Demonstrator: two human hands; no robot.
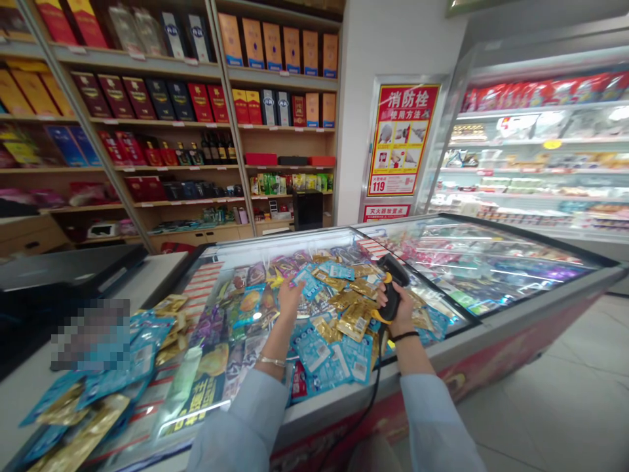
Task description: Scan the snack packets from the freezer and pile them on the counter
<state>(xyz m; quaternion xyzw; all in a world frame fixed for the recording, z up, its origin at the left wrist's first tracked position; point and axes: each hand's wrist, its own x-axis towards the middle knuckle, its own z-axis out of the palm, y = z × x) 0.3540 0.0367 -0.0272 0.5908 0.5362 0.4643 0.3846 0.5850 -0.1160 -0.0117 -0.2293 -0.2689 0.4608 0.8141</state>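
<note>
Glass-topped shop freezer (491,326) | left hand (291,296) open above snack packets (319,349) | right hand (396,309) clenched around barcode scanner (393,288)

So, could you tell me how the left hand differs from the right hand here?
The left hand is open, fingers spread above the foil packets, while the right hand grips a black-and-yellow corded barcode scanner. The left has a metal bracelet, the right a black band. Both come from pale blue sleeves and reach over the glass-topped chest freezer.
</note>
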